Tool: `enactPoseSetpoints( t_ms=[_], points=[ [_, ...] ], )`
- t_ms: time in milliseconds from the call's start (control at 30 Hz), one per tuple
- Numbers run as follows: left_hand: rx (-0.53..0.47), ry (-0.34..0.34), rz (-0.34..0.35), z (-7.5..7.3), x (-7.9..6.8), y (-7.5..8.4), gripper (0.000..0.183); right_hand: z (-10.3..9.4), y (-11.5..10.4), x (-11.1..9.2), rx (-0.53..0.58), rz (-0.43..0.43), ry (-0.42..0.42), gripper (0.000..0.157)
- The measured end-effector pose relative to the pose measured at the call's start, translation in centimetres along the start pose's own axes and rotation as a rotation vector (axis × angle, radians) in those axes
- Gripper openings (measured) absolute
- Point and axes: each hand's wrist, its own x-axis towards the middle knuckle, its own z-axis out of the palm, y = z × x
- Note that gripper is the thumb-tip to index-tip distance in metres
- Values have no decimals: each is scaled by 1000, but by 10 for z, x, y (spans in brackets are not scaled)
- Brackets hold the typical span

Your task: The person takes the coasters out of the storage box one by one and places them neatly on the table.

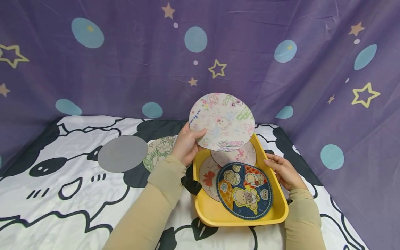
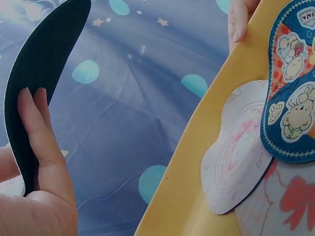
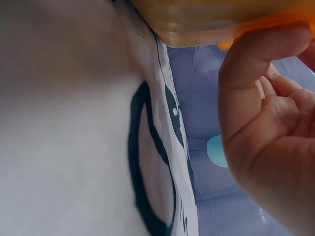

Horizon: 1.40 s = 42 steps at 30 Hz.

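My left hand (image 1: 186, 143) holds up a round white mat (image 1: 222, 119) printed with colourful drawings, its thumb on the printed face. The left wrist view shows the fingers (image 2: 42, 130) against the mat's dark, bending underside. Beneath it stands a yellow tray (image 1: 242, 222). Inside lie a navy mat with bear pictures (image 1: 245, 191), a pale mat with a red bow (image 1: 208, 177) and a pale mat with pink print (image 1: 243, 154), overlapping one another. My right hand (image 1: 285, 170) grips the tray's right rim from outside; the right wrist view shows this hand (image 3: 266, 108) close by the tray's wall.
A plain grey round mat (image 1: 123, 153) lies left of the tray on the black-and-white cartoon sheet (image 1: 78, 215). Beside it, a green floral mat (image 1: 160, 152) is partly behind the left hand. A purple curtain (image 1: 131, 59) with stars and dots hangs at the back and right.
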Motion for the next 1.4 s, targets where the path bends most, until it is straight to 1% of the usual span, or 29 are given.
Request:
enactPoseSetpoints(
  t_ms=[267,433,633,800,1067,1233,1400],
  points=[
    [-14,32,-1,-21,-10,8,49,1,0,0,-21,8,8,53],
    [-28,44,16,-33,-17,13,44,0,-1,0,-26,4,10,55],
    [-43,43,26,-41,-25,12,45,-1,1,-1,-15,10,14,52],
    [-54,43,27,-49,-32,11,42,0,1,-1,-19,13,10,54],
    [-63,39,62,-61,-41,15,38,0,-1,0,-21,-1,6,54],
    [-88,55,73,-66,-46,19,39,0,0,0,-10,5,10,52],
    [-110,85,82,-72,-50,25,39,0,2,1,-17,5,14,52]
  ],
)
